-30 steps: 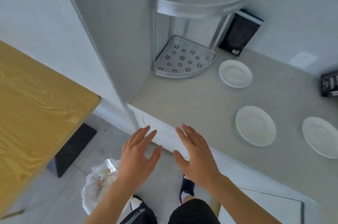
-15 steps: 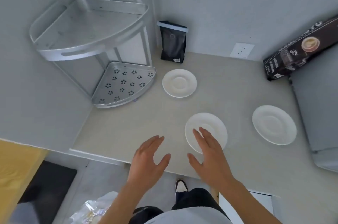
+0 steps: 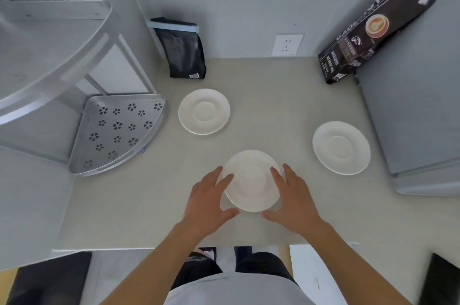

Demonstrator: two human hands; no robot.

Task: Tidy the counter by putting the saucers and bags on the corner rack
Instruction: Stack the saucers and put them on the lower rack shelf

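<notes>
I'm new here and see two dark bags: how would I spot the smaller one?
Start at the metal corner rack on the left of the counter. Just right of it, against the back wall, stands the small black bag. Unlike the big printed coffee bag, it is plain, with a pale blue top strip.

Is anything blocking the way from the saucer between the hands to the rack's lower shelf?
Nothing visible: bare counter lies between the near white saucer and the perforated metal lower shelf, which holds nothing.
</notes>
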